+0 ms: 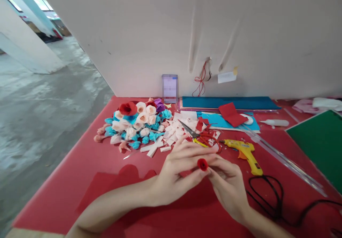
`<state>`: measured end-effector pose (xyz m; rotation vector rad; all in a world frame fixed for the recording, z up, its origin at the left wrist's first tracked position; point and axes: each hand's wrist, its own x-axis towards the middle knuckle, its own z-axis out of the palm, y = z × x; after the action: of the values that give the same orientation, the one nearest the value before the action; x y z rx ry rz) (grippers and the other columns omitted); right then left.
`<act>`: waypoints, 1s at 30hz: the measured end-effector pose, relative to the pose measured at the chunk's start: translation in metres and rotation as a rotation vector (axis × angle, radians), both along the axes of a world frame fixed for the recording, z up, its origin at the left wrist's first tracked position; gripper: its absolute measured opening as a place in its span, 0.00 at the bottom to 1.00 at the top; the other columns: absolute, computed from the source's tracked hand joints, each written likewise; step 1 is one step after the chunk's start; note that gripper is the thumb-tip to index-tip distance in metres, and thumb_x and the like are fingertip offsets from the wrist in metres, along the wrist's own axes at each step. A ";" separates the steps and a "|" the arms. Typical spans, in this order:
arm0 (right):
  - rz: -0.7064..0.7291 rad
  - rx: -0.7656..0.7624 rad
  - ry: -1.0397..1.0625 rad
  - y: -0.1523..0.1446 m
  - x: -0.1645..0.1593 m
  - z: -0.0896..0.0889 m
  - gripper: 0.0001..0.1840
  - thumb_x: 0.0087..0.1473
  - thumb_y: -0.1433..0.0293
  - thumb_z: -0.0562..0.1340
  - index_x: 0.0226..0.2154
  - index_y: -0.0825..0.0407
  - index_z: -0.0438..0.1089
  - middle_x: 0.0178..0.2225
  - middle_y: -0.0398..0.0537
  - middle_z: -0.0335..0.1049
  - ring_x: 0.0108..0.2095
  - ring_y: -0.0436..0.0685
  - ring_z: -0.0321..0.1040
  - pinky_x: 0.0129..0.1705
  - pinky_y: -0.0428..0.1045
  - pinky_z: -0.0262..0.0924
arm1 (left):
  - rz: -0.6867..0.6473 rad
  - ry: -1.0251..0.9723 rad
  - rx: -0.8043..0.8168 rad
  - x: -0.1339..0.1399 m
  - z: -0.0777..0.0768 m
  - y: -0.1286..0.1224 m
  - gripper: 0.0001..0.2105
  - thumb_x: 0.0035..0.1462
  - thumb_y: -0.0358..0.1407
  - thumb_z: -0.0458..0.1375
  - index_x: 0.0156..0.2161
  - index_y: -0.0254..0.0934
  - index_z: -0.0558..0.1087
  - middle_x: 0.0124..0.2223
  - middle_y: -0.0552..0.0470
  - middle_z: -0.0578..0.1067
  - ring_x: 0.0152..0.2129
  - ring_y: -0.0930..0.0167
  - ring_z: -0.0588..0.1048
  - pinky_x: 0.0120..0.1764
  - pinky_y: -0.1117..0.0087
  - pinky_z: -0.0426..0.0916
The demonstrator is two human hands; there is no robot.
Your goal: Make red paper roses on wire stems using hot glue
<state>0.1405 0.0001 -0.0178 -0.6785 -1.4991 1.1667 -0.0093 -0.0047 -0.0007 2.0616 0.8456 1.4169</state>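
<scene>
Your left hand (pixel 173 174) and right hand (pixel 230 184) meet over the red table (pixel 53 202), fingertips together pinching a small red paper roll (pixel 202 164) between them, its round end facing up toward you. Just beyond your fingers lie the scissors (pixel 192 133) among pale paper scraps (pixel 173 133), with a heap of paper flowers (pixel 141 119) to their left. No writing can be made out clearly: the yellow glue gun (pixel 244 148) on your right bears a small dark marking, too tiny to read; the propped phone (pixel 170 88) has a blurred screen; the white slip (pixel 226 77) on the board (pixel 133 35) shows nothing legible.
</scene>
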 end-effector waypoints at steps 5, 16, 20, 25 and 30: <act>0.014 -0.018 -0.038 0.004 0.000 -0.003 0.09 0.50 0.72 0.65 0.35 0.45 0.77 0.32 0.46 0.74 0.34 0.56 0.72 0.38 0.47 0.69 | 0.004 0.055 0.025 -0.005 0.001 0.003 0.13 0.58 0.29 0.55 0.48 0.35 0.73 0.45 0.44 0.78 0.41 0.66 0.75 0.46 0.59 0.68; 0.028 -0.105 -0.106 0.002 0.000 -0.012 0.08 0.56 0.70 0.61 0.36 0.47 0.76 0.34 0.47 0.75 0.35 0.53 0.72 0.39 0.44 0.67 | 0.027 0.017 0.003 -0.002 0.000 0.005 0.10 0.56 0.28 0.57 0.44 0.33 0.75 0.40 0.44 0.80 0.37 0.70 0.76 0.41 0.67 0.72; 0.036 -0.074 -0.128 0.004 0.000 -0.008 0.09 0.56 0.72 0.60 0.36 0.47 0.75 0.34 0.45 0.75 0.35 0.52 0.73 0.37 0.43 0.66 | 0.014 0.049 0.023 -0.003 -0.001 0.006 0.10 0.58 0.26 0.55 0.44 0.31 0.75 0.40 0.44 0.80 0.38 0.70 0.75 0.42 0.67 0.72; -0.026 0.017 -0.169 0.008 0.001 -0.004 0.10 0.52 0.75 0.61 0.34 0.47 0.76 0.29 0.43 0.74 0.31 0.50 0.72 0.33 0.41 0.65 | 0.022 0.113 0.076 -0.005 -0.004 0.009 0.11 0.58 0.26 0.55 0.45 0.32 0.73 0.43 0.46 0.79 0.40 0.71 0.75 0.45 0.68 0.70; -0.048 0.125 -0.194 0.011 0.002 -0.003 0.08 0.51 0.76 0.62 0.29 0.48 0.76 0.28 0.44 0.74 0.27 0.51 0.70 0.31 0.42 0.64 | 0.163 0.227 0.242 -0.004 -0.007 0.007 0.13 0.55 0.29 0.57 0.46 0.33 0.72 0.43 0.48 0.79 0.40 0.70 0.74 0.48 0.65 0.68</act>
<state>0.1427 0.0113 -0.0212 -0.7544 -1.6938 0.9840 -0.0128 0.0018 -0.0080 2.4200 0.9942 1.4483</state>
